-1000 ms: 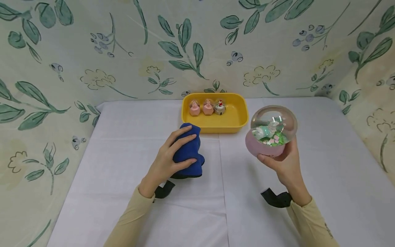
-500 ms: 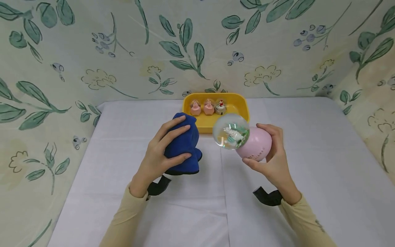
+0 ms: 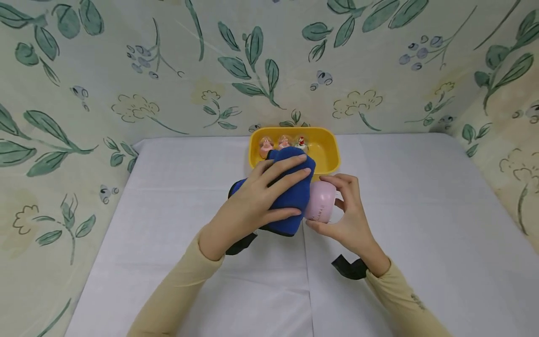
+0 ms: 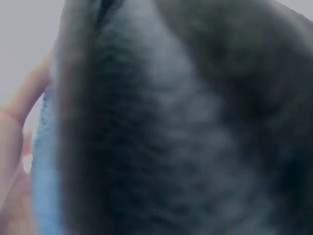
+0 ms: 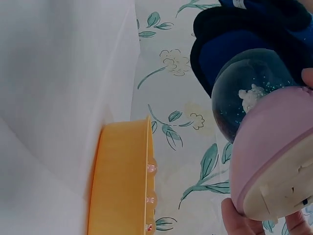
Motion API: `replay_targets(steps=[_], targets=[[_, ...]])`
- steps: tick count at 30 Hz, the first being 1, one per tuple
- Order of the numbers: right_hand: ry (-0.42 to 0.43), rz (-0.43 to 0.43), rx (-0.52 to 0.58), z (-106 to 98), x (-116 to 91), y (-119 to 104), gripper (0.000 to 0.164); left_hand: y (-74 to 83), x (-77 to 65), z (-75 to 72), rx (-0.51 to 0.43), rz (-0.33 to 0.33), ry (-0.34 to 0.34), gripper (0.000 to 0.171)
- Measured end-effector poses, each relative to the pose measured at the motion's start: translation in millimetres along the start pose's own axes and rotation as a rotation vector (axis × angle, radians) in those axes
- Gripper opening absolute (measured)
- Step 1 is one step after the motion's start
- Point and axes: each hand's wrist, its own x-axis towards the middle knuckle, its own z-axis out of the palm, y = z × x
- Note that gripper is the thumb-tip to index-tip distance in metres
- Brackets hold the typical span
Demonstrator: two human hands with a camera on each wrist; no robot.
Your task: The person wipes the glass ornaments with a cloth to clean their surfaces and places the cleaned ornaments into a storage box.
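Note:
A blue cloth (image 3: 294, 187) with a dark edge is held in my left hand (image 3: 257, 196), its fingers spread over the folds. The cloth covers the glass dome of a snow globe (image 3: 321, 202) in the head view. My right hand (image 3: 347, 206) grips the globe by its pink base, tipped sideways so the dome points left. In the right wrist view the clear dome (image 5: 239, 93), with a white figure and glitter inside, sits against the cloth (image 5: 234, 54). Blurred dark cloth (image 4: 146, 127) fills most of the left wrist view.
Behind the hands stands a yellow tray (image 3: 330, 154) by the back edge of the white-covered table (image 3: 400, 210). Three small globe-like figurines (image 3: 266, 146) are in its left part, partly hidden by the cloth. A floral fabric backdrop (image 3: 168, 70) rises behind.
My right hand has tipped the snow globe leftward and brought it toward the middle. My left hand has carried the cloth right, and it now lies over the dome.

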Motion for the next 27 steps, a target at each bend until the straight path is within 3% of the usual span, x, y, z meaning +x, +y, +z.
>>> replay_targets(steps=[4, 8, 12, 20, 27], targets=[[-0.003, -0.025, -0.023, 3, 0, 2, 0.087, -4.8, 6.7, 12.8, 0.123, 0.036, -0.076, 0.070], [0.002, -0.053, -0.043, 4, 0, 3, 0.089, -6.5, 6.7, 20.8, 0.195, -0.022, -0.144, 0.070], [0.016, -0.061, -0.061, 4, -1, 4, 0.090, -5.4, 5.7, 22.1, 0.179, -0.091, -0.181, 0.071], [0.027, -0.042, -0.061, 1, -2, 4, 0.088, -11.5, 1.2, 13.3, 0.146, -0.112, -0.166, 0.070], [0.070, -0.113, -0.076, 0, -2, 2, 0.084, -20.5, 1.2, 24.2, 0.040, -0.042, -0.102, 0.068]])
